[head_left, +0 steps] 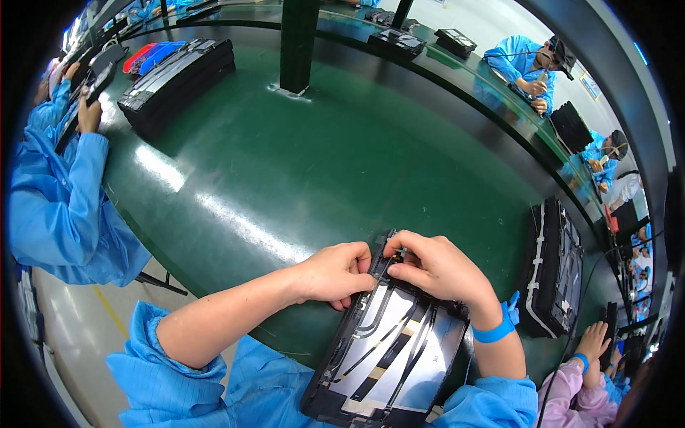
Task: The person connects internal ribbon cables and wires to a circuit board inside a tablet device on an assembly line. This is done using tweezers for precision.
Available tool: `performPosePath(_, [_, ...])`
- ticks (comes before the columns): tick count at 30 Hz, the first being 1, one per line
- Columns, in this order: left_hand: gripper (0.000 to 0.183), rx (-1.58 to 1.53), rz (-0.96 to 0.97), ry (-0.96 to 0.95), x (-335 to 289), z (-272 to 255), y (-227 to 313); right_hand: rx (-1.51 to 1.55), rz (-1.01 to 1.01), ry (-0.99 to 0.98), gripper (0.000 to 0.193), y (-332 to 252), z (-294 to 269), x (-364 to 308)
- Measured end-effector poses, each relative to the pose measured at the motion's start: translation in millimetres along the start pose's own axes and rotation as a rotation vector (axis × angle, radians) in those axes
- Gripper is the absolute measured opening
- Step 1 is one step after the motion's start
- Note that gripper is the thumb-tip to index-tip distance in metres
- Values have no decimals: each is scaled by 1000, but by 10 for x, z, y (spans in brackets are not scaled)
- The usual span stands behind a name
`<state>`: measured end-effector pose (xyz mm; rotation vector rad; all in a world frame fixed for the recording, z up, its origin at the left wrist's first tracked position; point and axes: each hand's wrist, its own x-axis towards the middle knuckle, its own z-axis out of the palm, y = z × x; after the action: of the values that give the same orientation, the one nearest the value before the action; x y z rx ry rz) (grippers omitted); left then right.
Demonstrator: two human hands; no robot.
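- Has a black-framed panel [446, 349] slanting across the near edge of the green table [342, 157], far end over the tabletop, near end toward the lap.
- Holds the left hand [335, 274] at the panel's far left corner, thumb and forefinger bent close together against the frame.
- Curls the right hand [442, 271] over the same far end, thumb and forefinger at the frame, near the left fingertips.
- Cannot tell, for either hand, of any small part gripped between the tips.
- Wears a blue wrist strap [499, 324] on the right.
- Shows dark strips [391, 358] across the panel's silver plate.
- Has a stack of black units [553, 267] by the table's right edge, another stack [178, 82] near the far left corner, beside a blue tray [160, 57].
- Sits opposite no post but right of a co-worker [61, 192] in blue at the left edge.
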<state>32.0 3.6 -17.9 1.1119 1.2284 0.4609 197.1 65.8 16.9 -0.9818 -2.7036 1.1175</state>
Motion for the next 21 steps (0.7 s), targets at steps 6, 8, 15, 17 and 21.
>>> performPosePath(6, [20,-4,-34,44,15,25,7,5,19,-68,20,17,-18,70])
performPosePath(8, [22,-13,-38,56,14,28,17,1,23,-63,21,34,-7,54])
performPosePath(15, [20,132,67,194,17,98,-38,-45,102,27,24,59,65,16])
performPosePath(17, [21,309,352,431,-74,214,-127,-31,134,46,24,42,67,14])
performPosePath(21, [23,605,788,566,-163,302,-347,-20,108,79,23,88,112,33])
